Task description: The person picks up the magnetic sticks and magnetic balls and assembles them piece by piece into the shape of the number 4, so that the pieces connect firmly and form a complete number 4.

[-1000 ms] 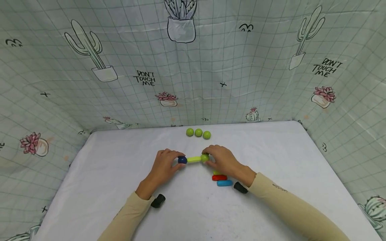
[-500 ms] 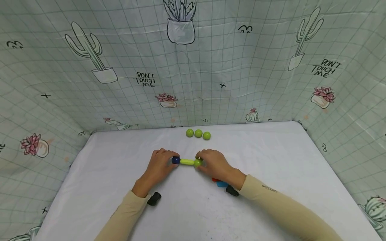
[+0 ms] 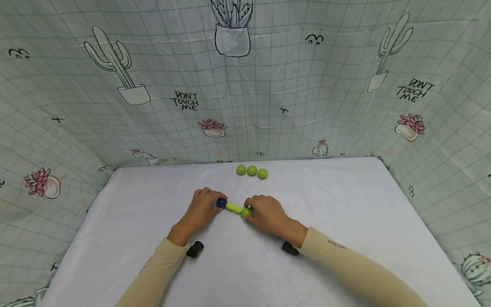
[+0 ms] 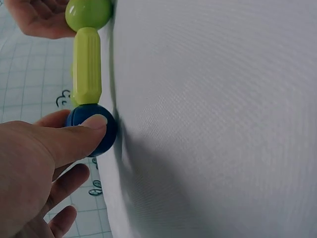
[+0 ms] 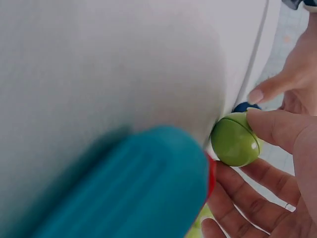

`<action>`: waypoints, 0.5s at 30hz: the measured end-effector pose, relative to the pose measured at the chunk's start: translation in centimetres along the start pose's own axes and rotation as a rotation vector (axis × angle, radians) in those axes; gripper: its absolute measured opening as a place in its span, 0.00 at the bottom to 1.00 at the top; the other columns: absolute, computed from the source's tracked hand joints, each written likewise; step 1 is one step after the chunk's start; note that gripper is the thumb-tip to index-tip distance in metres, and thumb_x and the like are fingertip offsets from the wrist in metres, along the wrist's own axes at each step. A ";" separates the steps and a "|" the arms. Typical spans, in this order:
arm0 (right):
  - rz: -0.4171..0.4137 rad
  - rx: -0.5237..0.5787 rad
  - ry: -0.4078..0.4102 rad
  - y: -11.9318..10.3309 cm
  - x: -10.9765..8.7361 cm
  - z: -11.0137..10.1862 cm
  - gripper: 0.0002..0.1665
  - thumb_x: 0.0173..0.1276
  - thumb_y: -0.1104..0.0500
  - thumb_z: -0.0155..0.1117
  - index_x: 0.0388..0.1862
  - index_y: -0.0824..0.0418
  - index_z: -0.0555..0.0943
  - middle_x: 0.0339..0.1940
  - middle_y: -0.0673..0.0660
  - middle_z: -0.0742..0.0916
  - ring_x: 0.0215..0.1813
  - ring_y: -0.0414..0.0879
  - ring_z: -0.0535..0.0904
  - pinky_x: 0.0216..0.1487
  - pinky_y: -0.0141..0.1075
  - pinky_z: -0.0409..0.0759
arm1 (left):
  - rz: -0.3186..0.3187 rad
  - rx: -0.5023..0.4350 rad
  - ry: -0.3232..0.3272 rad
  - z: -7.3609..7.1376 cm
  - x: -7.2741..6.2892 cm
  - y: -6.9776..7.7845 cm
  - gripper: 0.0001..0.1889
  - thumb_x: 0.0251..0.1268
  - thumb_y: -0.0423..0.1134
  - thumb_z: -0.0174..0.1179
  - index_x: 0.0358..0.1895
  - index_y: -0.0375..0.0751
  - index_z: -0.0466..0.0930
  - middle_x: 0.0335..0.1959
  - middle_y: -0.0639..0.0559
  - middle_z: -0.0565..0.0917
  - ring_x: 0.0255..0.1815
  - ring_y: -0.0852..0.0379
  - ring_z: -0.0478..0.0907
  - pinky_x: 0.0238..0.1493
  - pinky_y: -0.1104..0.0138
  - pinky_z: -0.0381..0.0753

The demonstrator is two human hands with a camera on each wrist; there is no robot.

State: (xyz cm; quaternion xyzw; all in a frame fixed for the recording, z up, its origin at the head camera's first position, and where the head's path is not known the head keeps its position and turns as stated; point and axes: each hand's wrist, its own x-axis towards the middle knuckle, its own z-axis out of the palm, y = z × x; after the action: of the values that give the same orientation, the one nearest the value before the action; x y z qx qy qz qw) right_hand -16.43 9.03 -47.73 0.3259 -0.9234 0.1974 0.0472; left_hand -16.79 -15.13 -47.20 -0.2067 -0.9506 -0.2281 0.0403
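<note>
A dark blue ball, a ridged yellow-green rod and a green ball form one line end to end, low over the white tabletop. My left hand pinches the blue ball between thumb and fingers. In the left wrist view, the rod meets both the blue ball and the green ball. My right hand holds the green ball, its thumb on top in the right wrist view. Close under the right wrist lies a blue rod, with a red edge behind it.
Three loose green balls, among them the middle one, stand in a row near the far edge of the white table. Black wrist devices sit by both cuffs. A patterned cloth hangs behind and at the sides.
Both hands have shifted left and the right one nearer, carrying the joined pieces. The line now slants, green end closer to me. The right arm now covers the red rod in the head view.
</note>
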 end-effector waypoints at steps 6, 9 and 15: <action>-0.009 0.033 -0.010 -0.5 -0.3 -0.1 0.16 0.64 0.57 0.81 0.48 0.60 0.88 0.36 0.52 0.89 0.38 0.46 0.85 0.41 0.42 0.83 | 0.017 -0.015 0.016 0.3 0.3 -0.2 0.18 0.60 0.26 0.76 0.54 0.39 0.89 0.53 0.45 0.90 0.52 0.45 0.80 0.63 0.46 0.71; -0.015 0.042 -0.007 -0.7 -0.3 0.0 0.16 0.64 0.58 0.81 0.48 0.60 0.88 0.35 0.52 0.89 0.38 0.46 0.85 0.41 0.41 0.83 | 0.028 -0.019 0.021 0.3 0.4 -0.4 0.19 0.60 0.25 0.75 0.55 0.38 0.88 0.55 0.45 0.89 0.53 0.45 0.80 0.63 0.46 0.71; -0.029 0.048 -0.001 -1.0 -0.3 0.2 0.15 0.63 0.58 0.81 0.46 0.59 0.88 0.34 0.51 0.88 0.36 0.46 0.85 0.40 0.41 0.82 | 0.067 -0.074 0.038 0.5 0.8 -0.7 0.19 0.60 0.23 0.74 0.55 0.37 0.88 0.60 0.41 0.87 0.58 0.42 0.80 0.65 0.44 0.71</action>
State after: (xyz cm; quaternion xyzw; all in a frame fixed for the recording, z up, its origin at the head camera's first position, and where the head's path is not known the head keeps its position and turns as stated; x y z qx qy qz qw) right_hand -15.57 8.40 -47.68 0.3403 -0.9136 0.2187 0.0417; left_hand -17.78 -15.14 -47.82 -0.2356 -0.9331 -0.2653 0.0584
